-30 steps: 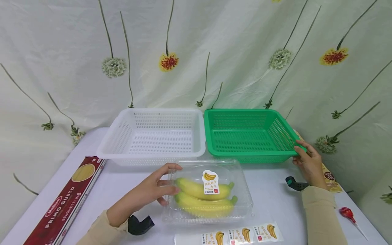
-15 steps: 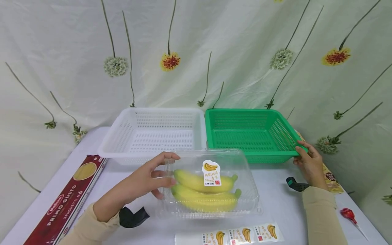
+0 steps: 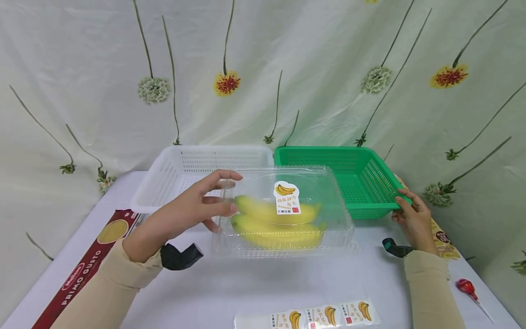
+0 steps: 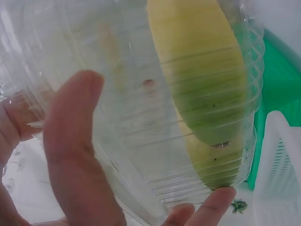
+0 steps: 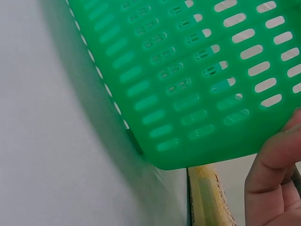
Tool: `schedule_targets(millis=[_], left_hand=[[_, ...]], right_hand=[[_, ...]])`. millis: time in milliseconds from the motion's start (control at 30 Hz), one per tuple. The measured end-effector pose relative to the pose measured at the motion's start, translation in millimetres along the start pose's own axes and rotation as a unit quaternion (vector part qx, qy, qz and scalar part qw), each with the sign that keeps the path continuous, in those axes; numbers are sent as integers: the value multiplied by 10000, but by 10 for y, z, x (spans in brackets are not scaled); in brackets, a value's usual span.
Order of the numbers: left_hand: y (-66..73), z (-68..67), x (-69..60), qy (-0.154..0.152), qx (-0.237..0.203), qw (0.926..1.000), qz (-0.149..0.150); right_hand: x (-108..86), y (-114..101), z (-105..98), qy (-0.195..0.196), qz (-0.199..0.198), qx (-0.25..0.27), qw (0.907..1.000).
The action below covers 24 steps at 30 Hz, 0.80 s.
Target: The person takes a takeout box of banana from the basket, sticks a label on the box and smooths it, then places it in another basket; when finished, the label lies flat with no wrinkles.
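Observation:
My left hand [image 3: 191, 203] grips the left end of a clear plastic box [image 3: 337, 228], lifted above the table. Two bananas [image 3: 283, 230] lie inside it, and a white banana sticker [image 3: 287, 198] is on its lid. In the left wrist view the thumb [image 4: 77, 150] and fingertips press the ridged box wall, with the green-tipped bananas [image 4: 202, 70] behind it. My right hand [image 3: 417, 221] holds the front right corner of the green basket [image 3: 370, 210], thumb and fingers at its rim. The right wrist view shows that basket's slotted wall [image 5: 188, 94] and part of the hand.
A white basket [image 3: 144, 196] stands left of the green one, partly behind the box. A red spaghetti pack [image 3: 88, 265] lies at left. A strip of banana stickers [image 3: 324, 315] lies in front, a red lollipop [image 3: 466, 287] at right, and a yellow packet [image 3: 444, 237] behind my right wrist.
The left hand has raised the box of bananas off the table and moved it forward, toward the baskets. It now overlaps the green basket in view. My right hand stays at the basket corner.

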<state>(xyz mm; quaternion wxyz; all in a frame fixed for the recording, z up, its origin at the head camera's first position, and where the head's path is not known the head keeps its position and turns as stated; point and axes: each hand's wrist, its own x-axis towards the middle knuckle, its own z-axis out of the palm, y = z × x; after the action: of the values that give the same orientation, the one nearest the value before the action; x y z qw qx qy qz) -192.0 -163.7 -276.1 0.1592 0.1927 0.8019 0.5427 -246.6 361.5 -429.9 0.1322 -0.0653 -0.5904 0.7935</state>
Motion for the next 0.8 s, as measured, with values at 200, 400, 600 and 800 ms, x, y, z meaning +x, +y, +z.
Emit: schedule_targets(millis=[200,400,600,800], left_hand=[[173,-60,183,96,74,9998,156],[294,-104,424,233,29,9995,226],[378,-109,662,332,-91,9992,210],[393,-86,887,315,-326,9987,240]], right_hand=[[8,17,-4,6,-38,-21,10000],[9,36,11,6,-129,-31,9999],[12,43,12,39,-141,-36,9999],[15,43,12,111,-103,-83,9999]])
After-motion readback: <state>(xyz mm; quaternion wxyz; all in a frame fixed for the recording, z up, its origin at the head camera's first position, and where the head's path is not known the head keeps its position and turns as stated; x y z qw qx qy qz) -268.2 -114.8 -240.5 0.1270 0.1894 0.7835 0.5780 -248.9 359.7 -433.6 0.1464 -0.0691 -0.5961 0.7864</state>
